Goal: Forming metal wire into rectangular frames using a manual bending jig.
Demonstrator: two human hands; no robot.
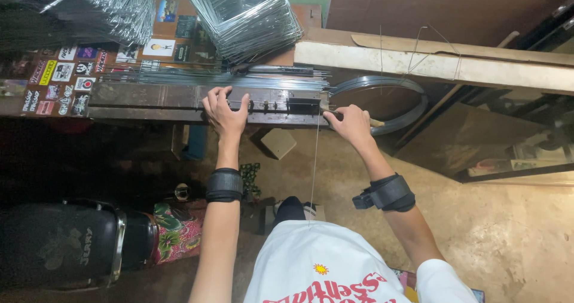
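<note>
The left hand presses flat, fingers spread, on the pegged metal jig at the worktop edge while the right hand closes round the lever handle, thin wire hanging below — w/ steady pressure & an even pull the bend should come out clean.

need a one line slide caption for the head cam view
Left hand pressing on a metal wire-bending jig while right hand grips its handle, stacked wire frames behind.

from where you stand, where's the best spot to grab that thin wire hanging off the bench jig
Probably the free straight length of the thin wire just below the bench jig, pinched from the right, where the right hand already sits. It hangs vertical and unobstructed there.
</note>
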